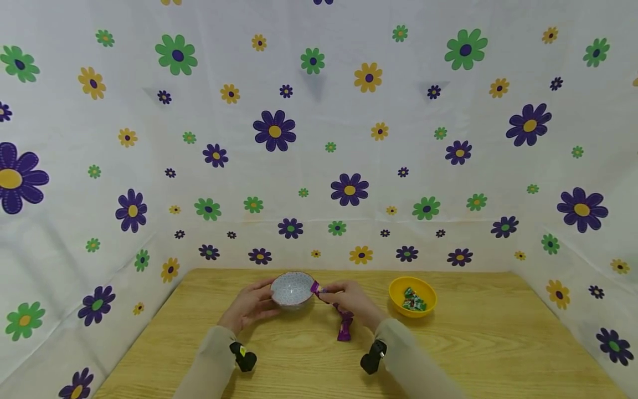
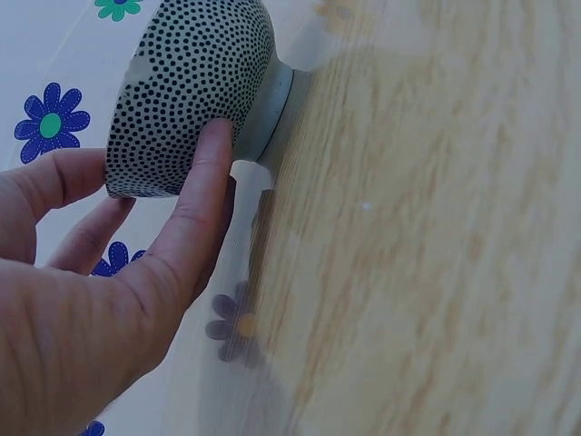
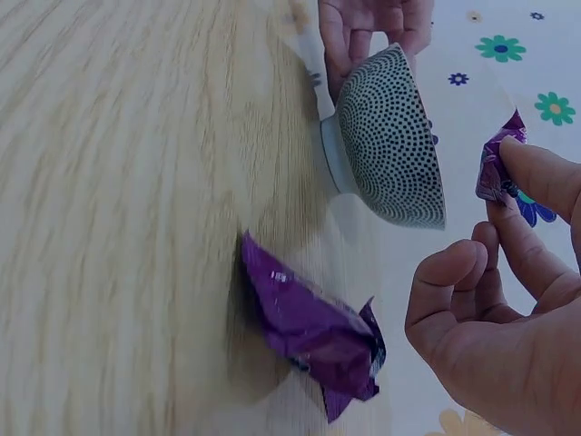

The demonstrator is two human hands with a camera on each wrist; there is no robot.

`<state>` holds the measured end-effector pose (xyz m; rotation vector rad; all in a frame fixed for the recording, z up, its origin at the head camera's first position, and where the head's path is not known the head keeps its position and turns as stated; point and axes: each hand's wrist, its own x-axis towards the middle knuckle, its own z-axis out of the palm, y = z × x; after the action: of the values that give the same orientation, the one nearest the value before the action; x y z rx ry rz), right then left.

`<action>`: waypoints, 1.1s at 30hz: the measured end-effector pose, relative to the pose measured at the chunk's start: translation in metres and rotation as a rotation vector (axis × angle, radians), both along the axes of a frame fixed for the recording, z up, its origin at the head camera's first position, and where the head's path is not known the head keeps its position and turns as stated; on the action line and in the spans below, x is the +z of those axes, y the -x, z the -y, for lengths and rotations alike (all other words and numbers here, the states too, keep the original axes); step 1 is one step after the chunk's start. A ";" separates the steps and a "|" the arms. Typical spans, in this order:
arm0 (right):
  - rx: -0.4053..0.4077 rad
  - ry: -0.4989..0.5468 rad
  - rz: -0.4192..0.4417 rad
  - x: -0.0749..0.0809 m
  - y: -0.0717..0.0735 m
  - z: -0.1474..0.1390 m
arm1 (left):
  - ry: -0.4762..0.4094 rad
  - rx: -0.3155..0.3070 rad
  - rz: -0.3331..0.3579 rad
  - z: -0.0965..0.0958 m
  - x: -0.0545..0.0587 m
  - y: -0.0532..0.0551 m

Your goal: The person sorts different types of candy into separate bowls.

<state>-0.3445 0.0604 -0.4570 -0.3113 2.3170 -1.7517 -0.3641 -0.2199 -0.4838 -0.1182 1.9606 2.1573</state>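
A small patterned bowl [image 1: 291, 289], dotted dark on its outside, stands on the wooden table in the head view. My left hand [image 1: 253, 305] holds it from the left, thumb against the lower outer wall and fingers by the rim, as the left wrist view shows. At the bowl's right edge, my right hand [image 1: 355, 303] pinches a purple-wrapped candy [image 3: 501, 165] between thumb and fingertips. Below that hand, another purple-wrapped candy [image 3: 313, 334] lies on the table; in the head view more purple wrapping shows there, partly hidden by the hand.
To the right of my right hand sits a yellow bowl [image 1: 432, 308] with several green-wrapped candies [image 1: 413, 301] in it. A white flower-print cloth [image 1: 309, 166] rises behind the wooden table [image 1: 294, 366] and along both sides.
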 end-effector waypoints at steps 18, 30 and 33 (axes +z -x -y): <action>0.014 0.120 0.048 0.003 0.008 0.036 | 0.008 0.003 0.003 -0.001 0.002 -0.001; -0.018 0.213 0.100 0.003 0.011 0.044 | 0.021 0.012 0.010 0.000 0.002 -0.001; -0.029 0.223 0.108 0.002 0.011 0.046 | 0.023 0.018 0.015 0.001 0.001 0.000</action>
<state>-0.3556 0.0144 -0.4548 -0.2144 2.0656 -1.9927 -0.3639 -0.2205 -0.4826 -0.1559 1.9836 2.1393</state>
